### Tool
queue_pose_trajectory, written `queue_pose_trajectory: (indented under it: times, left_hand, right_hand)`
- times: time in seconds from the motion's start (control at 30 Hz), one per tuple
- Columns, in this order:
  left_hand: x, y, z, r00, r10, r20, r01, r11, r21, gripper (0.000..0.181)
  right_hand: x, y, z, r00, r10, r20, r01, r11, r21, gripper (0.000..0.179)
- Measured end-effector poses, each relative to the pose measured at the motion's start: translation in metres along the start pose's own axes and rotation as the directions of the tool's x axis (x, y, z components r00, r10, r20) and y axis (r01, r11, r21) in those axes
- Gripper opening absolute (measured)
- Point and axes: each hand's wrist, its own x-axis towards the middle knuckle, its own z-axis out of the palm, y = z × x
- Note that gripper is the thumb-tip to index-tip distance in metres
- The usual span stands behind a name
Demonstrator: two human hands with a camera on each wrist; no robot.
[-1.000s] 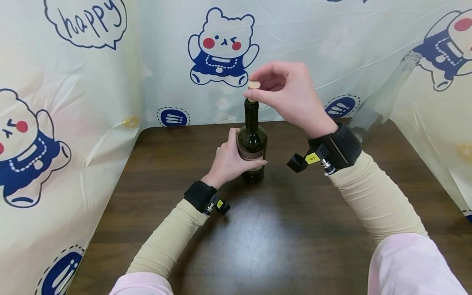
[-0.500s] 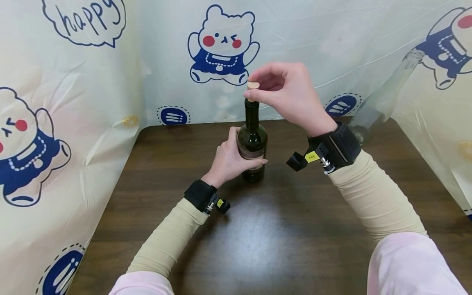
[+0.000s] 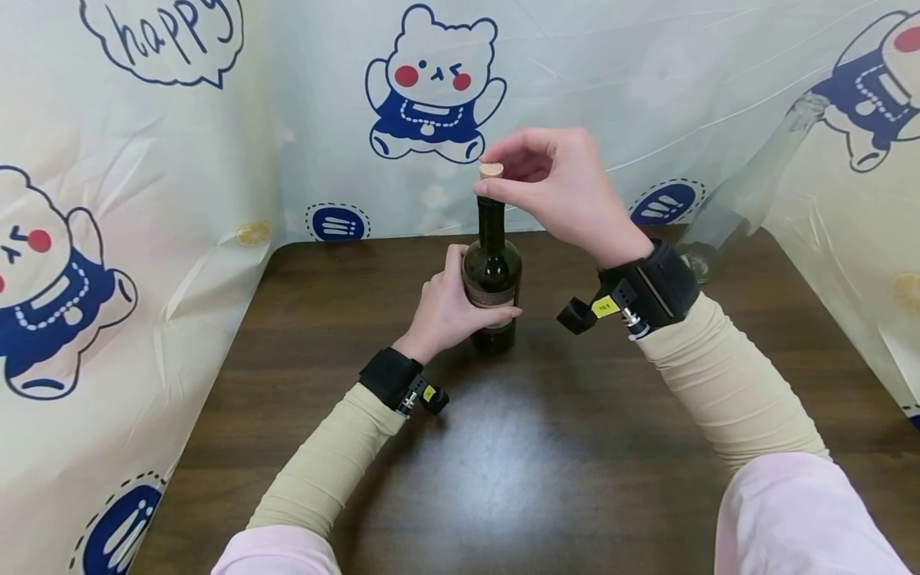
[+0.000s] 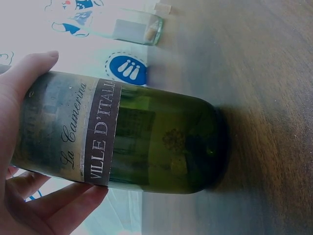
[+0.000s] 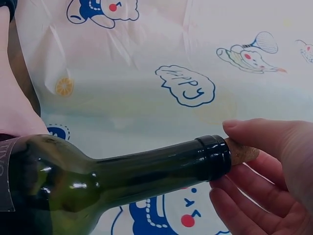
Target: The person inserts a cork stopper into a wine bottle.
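Observation:
A dark green wine bottle [image 3: 492, 267] stands upright on the table, its label readable in the left wrist view. My left hand [image 3: 447, 313] grips its body, the thumb lying across the label. At the bottle's mouth, my right hand [image 3: 549, 188] pinches a cork [image 5: 243, 152] between thumb and fingers. The right wrist view has the cork's lower end in the mouth, with much of it above the rim; how deep it sits is hidden. Inside the bottle [image 4: 188, 147], near its base, something brownish shows dimly through the glass.
A clear glass bottle [image 3: 747, 188] stands at the back right of the dark wooden table [image 3: 575, 447], behind my right wrist. Beside its base lies a small pale object [image 4: 163, 8]. A printed plastic curtain [image 3: 316, 120] closes off the back and sides.
My right hand has come down slightly with the cork, which now stands straighter and a bit lower at the bottle's mouth. The left hand and bottle stay in place.

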Motion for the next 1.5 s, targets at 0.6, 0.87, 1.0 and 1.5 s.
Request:
queue_pose_trajectory:
  times: [0.6, 0.87, 1.0, 1.5]
  left_hand:
    - [-0.001, 0.001, 0.001, 1.0, -0.023, -0.013, 0.023, 0.999, 0.023, 0.096]
    - [-0.001, 0.002, 0.001, 1.0, -0.03, -0.008, 0.03, 0.999, 0.023, 0.098]
    - [-0.002, 0.002, 0.0, 0.999, -0.038, -0.006, 0.038, 0.999, 0.023, 0.1]
    - [-0.001, 0.0, 0.0, 0.999, -0.041, -0.007, 0.041, 0.999, 0.028, 0.1]
  right_hand:
    - [0.007, 0.024, 0.019, 0.905, 0.2, 0.376, -0.367, 0.814, 0.451, 0.064]
    - [0.006, 0.029, 0.028, 0.896, 0.156, 0.416, -0.364, 0.794, 0.486, 0.072]
    - [0.005, 0.028, 0.032, 0.909, 0.127, 0.396, -0.332, 0.796, 0.507, 0.069]
    - [0.002, 0.023, 0.035, 0.912, 0.149, 0.382, -0.348, 0.775, 0.528, 0.06]
